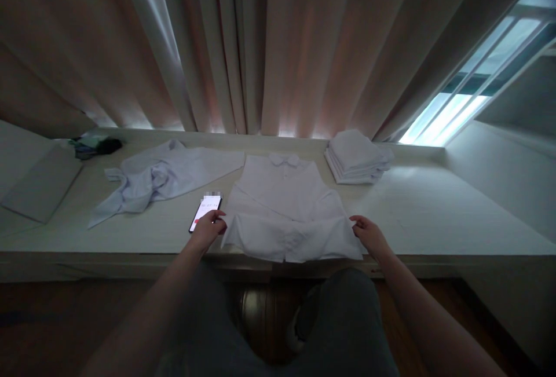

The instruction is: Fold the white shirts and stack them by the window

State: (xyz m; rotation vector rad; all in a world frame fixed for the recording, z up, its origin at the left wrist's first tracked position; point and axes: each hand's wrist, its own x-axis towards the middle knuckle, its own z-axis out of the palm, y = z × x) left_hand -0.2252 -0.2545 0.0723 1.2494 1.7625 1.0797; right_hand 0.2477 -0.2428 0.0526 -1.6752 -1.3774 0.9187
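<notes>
A white collared shirt lies spread on the pale ledge, its collar toward the curtain and its lower part bunched along the front edge. At the shirt's left side, my left hand is closed with the fingers pinching the cloth. My right hand pinches the opposite side at about the same height. Both sleeves seem tucked in or folded over the body; I cannot make out exactly how. Just beyond my left hand is a phone with a lit screen, partly covered by that hand.
A crumpled white shirt lies to the left, one sleeve reaching toward the middle. A stack of folded white garments sits back right. Dark cloth items and a white panel-like object are at far left. Curtains hang behind the ledge.
</notes>
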